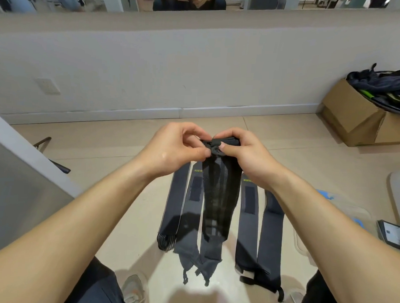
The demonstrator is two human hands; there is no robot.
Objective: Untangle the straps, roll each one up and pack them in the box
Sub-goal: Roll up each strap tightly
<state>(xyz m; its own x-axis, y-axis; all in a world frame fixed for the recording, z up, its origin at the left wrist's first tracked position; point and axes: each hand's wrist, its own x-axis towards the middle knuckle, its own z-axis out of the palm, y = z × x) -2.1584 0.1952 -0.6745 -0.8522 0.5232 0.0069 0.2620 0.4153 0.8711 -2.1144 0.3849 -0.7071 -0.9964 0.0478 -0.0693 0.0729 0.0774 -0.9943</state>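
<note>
Straps (248, 221) untangled below hands; rolling just begun.
Left hand (174, 148), right hand (244, 150) pinch dark strap (218, 197) top; box (354, 120) far right.

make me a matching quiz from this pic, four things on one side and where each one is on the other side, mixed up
Things
1. black strap
2. grey straps
3. box
4. wall plate

Places
a. on the wall, far left
b. laid out flat on the floor
c. top end pinched by the left hand and right hand, the rest hanging down
d. on the floor at the right, by the wall, with dark gear in it

Pairs: 1-c, 2-b, 3-d, 4-a
</note>
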